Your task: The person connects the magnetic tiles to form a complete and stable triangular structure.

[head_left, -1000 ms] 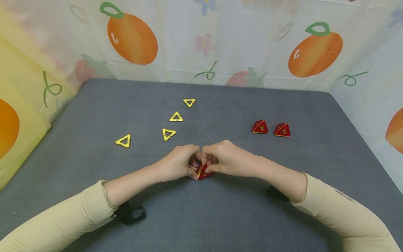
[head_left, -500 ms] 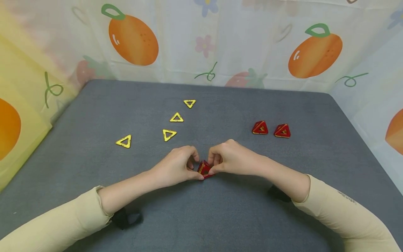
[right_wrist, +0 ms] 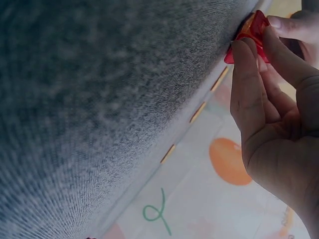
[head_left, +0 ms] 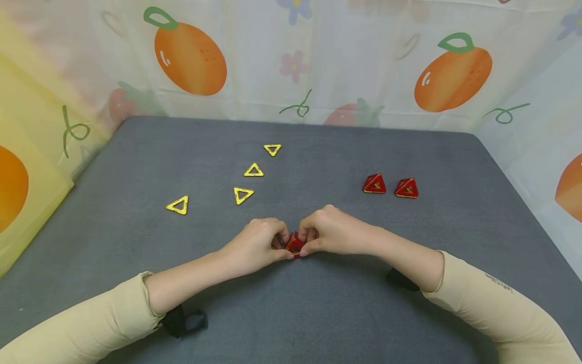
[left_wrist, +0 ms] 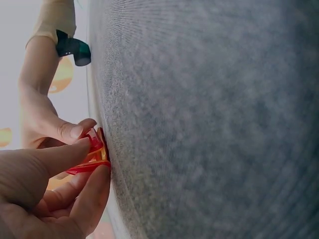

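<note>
Between both hands, low over the grey table, is a small red pyramid (head_left: 295,246) with triangular faces and gold edging. My left hand (head_left: 256,243) pinches its left side, thumb at the front lower edge and the curled fingers behind. From the other side, my right hand (head_left: 335,232) grips it with thumb and bent fingers. Red plates of the pyramid (left_wrist: 92,154) show between the fingertips in the left wrist view. In the right wrist view the pyramid (right_wrist: 257,25) is partly covered by fingers.
Several hollow yellow triangles lie flat on the left and middle of the table, the leftmost triangle (head_left: 186,205) apart from the others. Two more red pyramids, a left one (head_left: 374,185) and a right one (head_left: 406,189), stand at the right. A fruit-print curtain (head_left: 254,65) hangs behind.
The hands parted slightly and shifted their hold on the red pyramid, which turned a little. Since half a second ago, the left fingers have come down closer to it. The other pieces stay put.
</note>
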A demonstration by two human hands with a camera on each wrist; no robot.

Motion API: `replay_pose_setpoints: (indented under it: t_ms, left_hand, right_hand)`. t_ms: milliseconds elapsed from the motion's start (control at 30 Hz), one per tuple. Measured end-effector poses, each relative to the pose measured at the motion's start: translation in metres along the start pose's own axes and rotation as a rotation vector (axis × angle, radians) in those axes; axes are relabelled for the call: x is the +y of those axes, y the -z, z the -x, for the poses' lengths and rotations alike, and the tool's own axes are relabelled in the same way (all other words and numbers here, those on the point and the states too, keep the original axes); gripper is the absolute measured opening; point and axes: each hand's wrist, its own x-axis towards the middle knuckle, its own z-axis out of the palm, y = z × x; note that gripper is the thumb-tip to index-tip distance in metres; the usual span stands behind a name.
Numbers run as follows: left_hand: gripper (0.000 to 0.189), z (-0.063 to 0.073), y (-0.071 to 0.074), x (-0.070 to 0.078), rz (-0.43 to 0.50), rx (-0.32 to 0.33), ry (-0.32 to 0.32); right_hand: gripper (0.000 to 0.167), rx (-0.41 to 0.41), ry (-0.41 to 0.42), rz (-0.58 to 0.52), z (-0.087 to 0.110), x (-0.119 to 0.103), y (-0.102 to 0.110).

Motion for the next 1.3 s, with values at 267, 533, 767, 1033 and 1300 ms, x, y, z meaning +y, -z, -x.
replay_pose_setpoints:
  t_ms: [267,533,767,1033,1300]
  left_hand:
    - [0.019,0.0,0.0,-0.001,0.003,0.012,-0.013]
    - [0.014,0.0,0.0,-0.002,-0.028,0.02,-0.034]
    - [0.013,-0.002,0.002,-0.005,0.065,-0.007,0.018]
    - [0.01,-0.006,0.004,-0.01,0.106,-0.009,0.05]
    - [0.009,-0.007,0.003,-0.01,0.109,-0.024,0.07]
  right_hand:
    - [0.015,0.001,0.002,0.0,-0.001,0.0,0.0]
    - [0.017,0.012,0.006,0.0,-0.001,0.0,0.0]
    - [0.015,-0.005,0.0,-0.038,-0.002,0.002,0.0]
    - [0.011,-0.049,-0.061,-0.126,-0.003,0.003,0.004]
    - [0.011,-0.075,-0.126,-0.202,-0.005,0.008,0.004]
